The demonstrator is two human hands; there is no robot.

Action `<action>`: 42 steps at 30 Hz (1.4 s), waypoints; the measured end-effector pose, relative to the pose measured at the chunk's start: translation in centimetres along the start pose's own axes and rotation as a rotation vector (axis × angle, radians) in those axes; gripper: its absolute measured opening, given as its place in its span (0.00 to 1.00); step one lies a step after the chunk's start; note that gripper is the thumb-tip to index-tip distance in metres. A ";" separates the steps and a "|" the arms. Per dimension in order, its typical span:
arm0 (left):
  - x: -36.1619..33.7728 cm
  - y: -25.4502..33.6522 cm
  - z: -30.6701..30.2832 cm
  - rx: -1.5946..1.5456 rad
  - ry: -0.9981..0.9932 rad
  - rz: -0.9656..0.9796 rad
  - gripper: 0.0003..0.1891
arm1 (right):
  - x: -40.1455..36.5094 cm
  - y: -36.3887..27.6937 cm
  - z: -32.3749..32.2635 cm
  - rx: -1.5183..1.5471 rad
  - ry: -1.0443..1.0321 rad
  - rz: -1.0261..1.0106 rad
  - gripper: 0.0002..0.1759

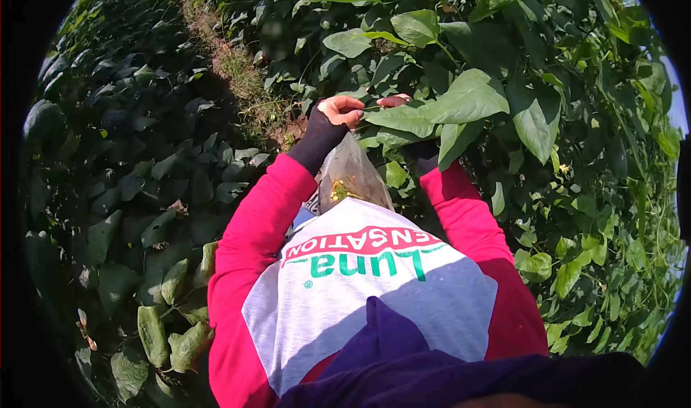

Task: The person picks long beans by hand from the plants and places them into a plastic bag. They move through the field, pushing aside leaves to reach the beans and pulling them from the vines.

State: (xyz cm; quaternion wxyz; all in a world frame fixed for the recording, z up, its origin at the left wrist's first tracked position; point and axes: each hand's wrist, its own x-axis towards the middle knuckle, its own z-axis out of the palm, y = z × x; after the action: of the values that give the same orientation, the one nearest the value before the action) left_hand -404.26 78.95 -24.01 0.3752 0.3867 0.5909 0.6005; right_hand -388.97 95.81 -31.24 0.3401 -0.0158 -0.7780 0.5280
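Observation:
My left hand [341,110], in a dark sleeve cuff, is raised beside the leafy vines with its fingers curled into a pinch. What lies between its fingertips is too small to make out. Just to its right, the fingers of my right hand [394,101] show bent above a broad green leaf [403,120]; the leaves hide the rest of that hand and what it grips. A thin green stem [371,107] runs between the two hands. Below them hangs a clear plastic bag [358,164] against my front, with small yellow-green pieces [340,190] inside.
Dense climbing plants [597,156] rise at the right, with large leaves [471,97] reaching over my right forearm. Low, shaded foliage [122,185] covers the left side. A narrow dirt strip [216,48] runs away between the rows.

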 end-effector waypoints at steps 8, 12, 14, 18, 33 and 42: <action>-2.3 -2.6 -3.8 0.701 -0.639 0.174 0.16 | 3.1 -7.5 1.6 -0.424 0.263 0.033 0.27; 0.5 -3.0 -4.8 0.645 -0.661 0.449 0.07 | 6.5 -13.1 3.0 -0.528 0.580 0.039 0.26; 2.3 1.9 -4.4 0.590 -0.588 0.503 0.05 | 6.7 -13.7 2.7 -0.435 0.701 0.050 0.25; 8.4 9.6 -2.9 0.321 -0.320 0.630 0.11 | 7.7 -15.8 3.0 -0.416 0.819 -0.119 0.30; 17.0 15.0 7.2 -0.374 -0.849 0.328 0.21 | 8.0 -20.1 5.4 -0.498 1.222 -0.189 0.42; 15.7 13.3 4.3 -0.111 -0.750 0.670 0.14 | 9.1 -20.2 4.7 -0.923 1.168 0.008 0.18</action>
State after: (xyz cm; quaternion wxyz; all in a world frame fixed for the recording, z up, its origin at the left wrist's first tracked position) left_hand -406.86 94.74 -10.38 0.3684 0.7235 0.2261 0.5382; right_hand -391.79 86.60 -10.74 0.6552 -0.4380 -0.6131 0.0542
